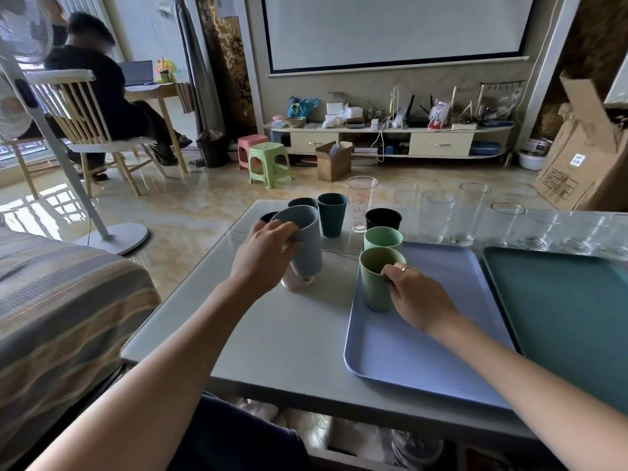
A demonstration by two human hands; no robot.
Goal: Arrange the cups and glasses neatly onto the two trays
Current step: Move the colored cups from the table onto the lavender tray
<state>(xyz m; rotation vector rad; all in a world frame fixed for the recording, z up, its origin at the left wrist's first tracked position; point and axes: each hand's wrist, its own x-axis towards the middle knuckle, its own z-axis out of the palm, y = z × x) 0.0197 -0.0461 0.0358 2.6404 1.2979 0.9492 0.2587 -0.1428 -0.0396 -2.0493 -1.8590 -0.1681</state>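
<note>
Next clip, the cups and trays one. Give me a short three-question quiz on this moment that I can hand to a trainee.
1. True or false: the teal tray already holds several cups.
2. Which cup does the right hand grip? A) black cup B) olive-green ribbed cup C) dark teal cup
3. Fill in: the left hand holds the grey-blue cup tilted above a ____ cup.

Key:
1. False; nothing is seen on it.
2. B, the olive-green ribbed cup, standing on the lavender tray.
3. Pink; the pink cup stands on the table.
</note>
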